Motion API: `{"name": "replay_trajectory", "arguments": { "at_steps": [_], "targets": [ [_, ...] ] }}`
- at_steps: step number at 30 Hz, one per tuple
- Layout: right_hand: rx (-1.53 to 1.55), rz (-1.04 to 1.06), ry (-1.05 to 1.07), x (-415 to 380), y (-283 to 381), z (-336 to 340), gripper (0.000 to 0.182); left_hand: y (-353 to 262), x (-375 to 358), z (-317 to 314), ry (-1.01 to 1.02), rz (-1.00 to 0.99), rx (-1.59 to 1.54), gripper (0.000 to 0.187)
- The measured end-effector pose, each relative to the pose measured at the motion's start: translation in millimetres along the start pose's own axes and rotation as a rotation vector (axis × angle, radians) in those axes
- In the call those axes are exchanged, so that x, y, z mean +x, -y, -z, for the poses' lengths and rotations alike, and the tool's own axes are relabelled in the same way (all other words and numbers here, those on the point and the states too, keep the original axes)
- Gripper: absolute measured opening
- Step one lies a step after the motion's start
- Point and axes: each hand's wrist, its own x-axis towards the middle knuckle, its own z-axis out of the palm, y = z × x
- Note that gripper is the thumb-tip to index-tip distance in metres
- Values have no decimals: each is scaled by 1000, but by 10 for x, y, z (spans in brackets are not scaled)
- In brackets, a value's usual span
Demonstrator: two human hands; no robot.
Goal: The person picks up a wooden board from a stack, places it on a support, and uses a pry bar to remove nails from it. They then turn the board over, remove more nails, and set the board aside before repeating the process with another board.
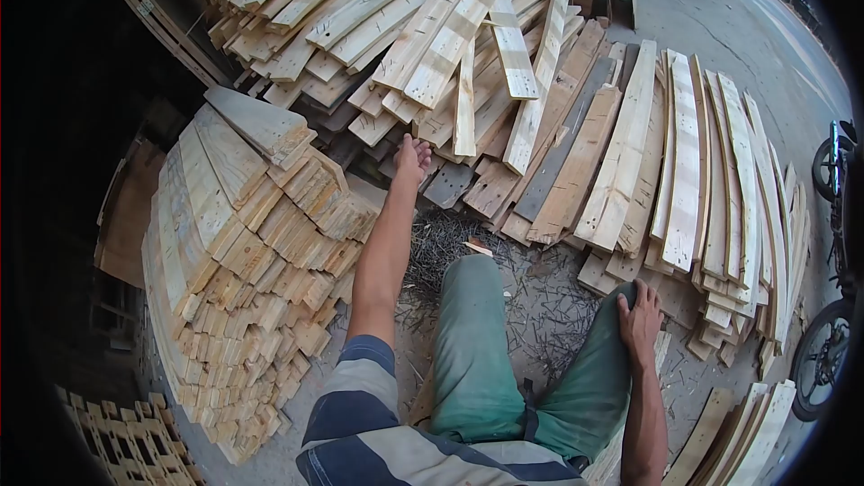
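Left hand is at the near edge of the upper plank pile, fingers curled; can't tell if it's pinching a plank end or just beside one. Right hand rests on the right knee, fingers loosely spread, no plank in it. Step reads as reaching for a plank. Next move calls for a firm grip, clear of any nails; loose nails litter the ground.
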Motion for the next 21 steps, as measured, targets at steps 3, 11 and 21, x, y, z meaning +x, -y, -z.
{"name": "replay_trajectory", "arguments": {
  "at_steps": [3, 11, 21],
  "targets": [
    [24, -16, 22, 22, 44, -40, 51, -98, 26, -338, -61, -14, 50, 54],
    [75, -14, 27, 26, 40, -69, 51, -457, 437, -824, -32, -12, 129, 84],
    [54, -38, 64, 71, 52, -83, 51, -321, 726, -913, -145, -28, 197, 60]
  ]
}}
